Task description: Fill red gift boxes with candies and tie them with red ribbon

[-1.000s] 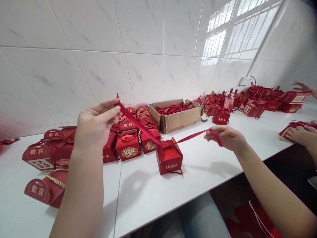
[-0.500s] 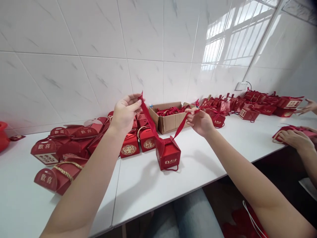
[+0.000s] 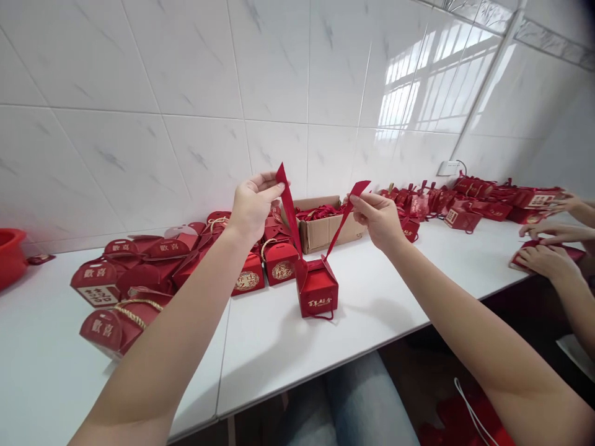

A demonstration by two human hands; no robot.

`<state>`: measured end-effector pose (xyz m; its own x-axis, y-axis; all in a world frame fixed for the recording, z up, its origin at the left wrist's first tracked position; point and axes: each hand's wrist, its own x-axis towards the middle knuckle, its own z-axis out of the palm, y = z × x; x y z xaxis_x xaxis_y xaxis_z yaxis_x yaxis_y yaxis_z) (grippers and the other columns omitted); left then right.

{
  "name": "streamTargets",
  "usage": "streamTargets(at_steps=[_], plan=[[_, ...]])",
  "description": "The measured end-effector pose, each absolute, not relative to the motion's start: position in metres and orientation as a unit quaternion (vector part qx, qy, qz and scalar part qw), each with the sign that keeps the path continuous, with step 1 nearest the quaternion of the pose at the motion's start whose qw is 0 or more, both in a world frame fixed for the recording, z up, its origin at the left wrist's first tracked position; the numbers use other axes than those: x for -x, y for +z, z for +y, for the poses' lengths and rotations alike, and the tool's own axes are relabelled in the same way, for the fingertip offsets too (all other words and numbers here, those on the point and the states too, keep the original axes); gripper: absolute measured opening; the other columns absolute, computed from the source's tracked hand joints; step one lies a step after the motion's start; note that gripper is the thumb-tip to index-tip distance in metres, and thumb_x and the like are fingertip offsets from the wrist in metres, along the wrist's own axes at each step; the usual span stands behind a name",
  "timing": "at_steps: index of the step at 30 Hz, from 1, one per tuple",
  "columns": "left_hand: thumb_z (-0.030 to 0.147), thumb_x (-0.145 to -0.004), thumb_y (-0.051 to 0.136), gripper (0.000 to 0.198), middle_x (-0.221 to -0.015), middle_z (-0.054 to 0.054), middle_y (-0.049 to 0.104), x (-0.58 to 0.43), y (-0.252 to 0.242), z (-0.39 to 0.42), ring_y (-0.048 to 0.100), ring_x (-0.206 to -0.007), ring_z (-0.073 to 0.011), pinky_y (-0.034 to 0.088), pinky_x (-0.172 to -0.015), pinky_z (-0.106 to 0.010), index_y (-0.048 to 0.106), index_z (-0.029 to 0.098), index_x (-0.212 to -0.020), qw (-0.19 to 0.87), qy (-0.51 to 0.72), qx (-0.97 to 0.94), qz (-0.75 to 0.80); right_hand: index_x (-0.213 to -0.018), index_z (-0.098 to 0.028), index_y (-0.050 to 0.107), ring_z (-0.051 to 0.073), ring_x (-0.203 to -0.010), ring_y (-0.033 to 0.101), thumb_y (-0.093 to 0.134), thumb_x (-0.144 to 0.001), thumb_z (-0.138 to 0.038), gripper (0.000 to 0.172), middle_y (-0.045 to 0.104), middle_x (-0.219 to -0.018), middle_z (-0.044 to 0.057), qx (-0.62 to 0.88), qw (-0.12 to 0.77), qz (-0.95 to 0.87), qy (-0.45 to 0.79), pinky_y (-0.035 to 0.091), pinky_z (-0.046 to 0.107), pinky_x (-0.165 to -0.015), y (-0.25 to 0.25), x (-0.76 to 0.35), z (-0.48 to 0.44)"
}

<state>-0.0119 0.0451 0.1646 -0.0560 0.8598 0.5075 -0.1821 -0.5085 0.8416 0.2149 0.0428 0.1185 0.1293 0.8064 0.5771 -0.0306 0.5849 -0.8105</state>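
Note:
A small red gift box [image 3: 318, 292] with gold lettering stands upright on the white table [image 3: 274, 334], a thin red cord loop at its base. From its top a red ribbon [image 3: 289, 214] rises in two ends, forming a V. My left hand [image 3: 255, 201] pinches one end near its tip, up and to the left of the box. The other end is pinched between the thumb and fingers of my right hand [image 3: 375, 214], its tip sticking out above. Both ends look taut.
Behind the box, a cardboard carton [image 3: 325, 229] holds red ribbons. Several red boxes [image 3: 123, 272] with rope handles stand at left, beside a red basin [image 3: 12, 257]. More finished-looking boxes [image 3: 493, 198] line the right. At far right, another person's hands [image 3: 548, 254] handle a red box.
My right hand has regripped its ribbon end, whose tip now points upward. Both ribbon ends stand steeper and closer together. The other person's hands have moved together over their red box.

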Motion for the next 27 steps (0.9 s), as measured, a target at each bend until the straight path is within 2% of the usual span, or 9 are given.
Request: streamTargets(at_steps=[3, 12, 17, 27], plan=[[0.011, -0.068, 0.068, 0.017, -0.082, -0.003, 0.071, 0.005, 0.168, 0.044, 0.063, -0.075, -0.0135, 0.045, -0.065, -0.026, 0.067, 0.017, -0.083, 0.372, 0.648, -0.576, 0.331, -0.068, -0.022, 0.07, 0.009, -0.05, 0.04, 0.076, -0.066, -0.042, 0.021, 0.054, -0.055, -0.003, 0.335, 0.672, -0.589, 0.299, 0.034, 0.026, -0.049, 0.124, -0.212, 0.039], [0.017, -0.071, 0.07, 0.006, -0.08, -0.003, 0.07, -0.013, 0.176, 0.035, 0.063, -0.075, -0.0136, 0.045, -0.063, -0.024, 0.067, 0.017, -0.077, 0.367, 0.64, -0.592, 0.324, -0.073, -0.019, 0.071, 0.011, -0.065, 0.055, 0.072, -0.071, -0.041, 0.022, 0.067, -0.071, 0.001, 0.372, 0.635, -0.613, 0.287, 0.042, 0.025, -0.057, 0.135, -0.205, 0.026], [0.021, -0.071, 0.072, 0.007, -0.084, -0.003, 0.069, -0.019, 0.173, 0.035, 0.062, -0.078, -0.0138, 0.047, -0.067, -0.026, 0.068, 0.018, -0.077, 0.373, 0.626, -0.599, 0.331, -0.074, -0.02, 0.071, 0.013, -0.067, 0.058, 0.072, -0.071, -0.045, 0.025, 0.066, -0.069, 0.001, 0.366, 0.628, -0.63, 0.274, 0.046, 0.026, -0.061, 0.141, -0.205, 0.022], [0.024, -0.071, 0.072, 0.009, -0.086, -0.002, 0.069, -0.023, 0.169, 0.036, 0.061, -0.078, -0.0136, 0.047, -0.068, -0.026, 0.069, 0.019, -0.078, 0.372, 0.622, -0.611, 0.32, -0.076, -0.02, 0.07, 0.009, -0.057, 0.05, 0.075, -0.067, -0.045, 0.027, 0.061, -0.066, -0.001, 0.359, 0.642, -0.59, 0.332, 0.041, 0.026, -0.054, 0.139, -0.209, 0.029]])
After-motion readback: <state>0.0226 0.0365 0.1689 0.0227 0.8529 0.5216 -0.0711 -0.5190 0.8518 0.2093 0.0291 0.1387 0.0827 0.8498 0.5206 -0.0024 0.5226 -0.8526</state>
